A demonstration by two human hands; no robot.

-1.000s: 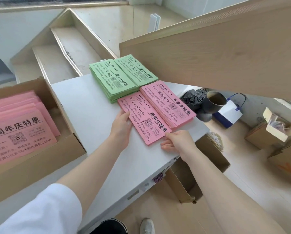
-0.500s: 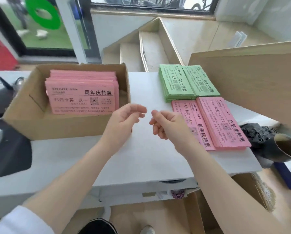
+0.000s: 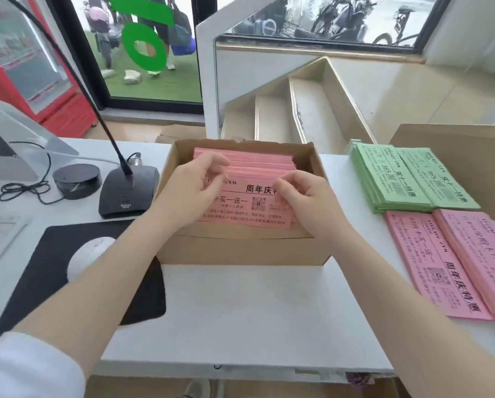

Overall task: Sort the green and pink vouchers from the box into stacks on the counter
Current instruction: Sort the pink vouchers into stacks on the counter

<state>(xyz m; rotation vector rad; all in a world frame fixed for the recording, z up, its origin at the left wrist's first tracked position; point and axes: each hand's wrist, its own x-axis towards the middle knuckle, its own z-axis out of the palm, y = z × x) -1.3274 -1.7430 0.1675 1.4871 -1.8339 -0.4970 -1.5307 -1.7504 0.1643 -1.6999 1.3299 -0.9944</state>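
Both hands, left (image 3: 193, 186) and right (image 3: 299, 196), pinch pink paper vouchers (image 3: 246, 201) inside the brown cardboard box (image 3: 240, 249); next, lift a batch out toward the pink stacks (image 3: 441, 265) right of it.

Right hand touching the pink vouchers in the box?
Touching. The head view shows the right hand inside the box, its fingertips pressed on the top pink voucher, covering part of its print, no gap visible.

Pink stack (image 3: 487, 265) cut off right.
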